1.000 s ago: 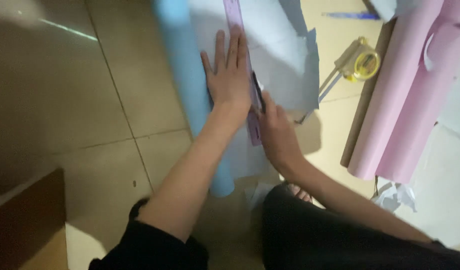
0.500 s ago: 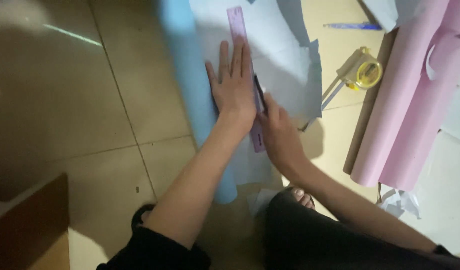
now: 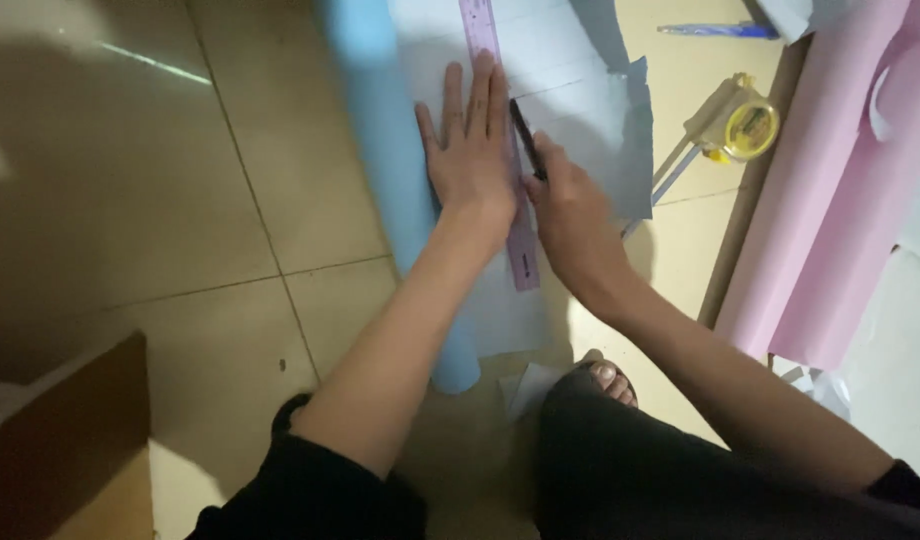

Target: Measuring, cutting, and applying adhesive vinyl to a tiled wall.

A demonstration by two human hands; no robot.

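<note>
My left hand lies flat, fingers spread, on a pale blue sheet of paper spread on the floor, pressing down a pink ruler that runs up and down the sheet. My right hand sits just right of the ruler and grips a dark pen whose tip touches the paper along the ruler's right edge. The sheet's left side curls into a blue roll.
A yellow tape dispenser lies on the tiled floor to the right. Pink paper rolls lie at the far right, a blue pen at the top. A brown box is at lower left. My foot shows near the sheet's bottom edge.
The view has shifted slightly. Both hands stay on the ruler and paper, and the pen has slid a little further up along the ruler's edge.
</note>
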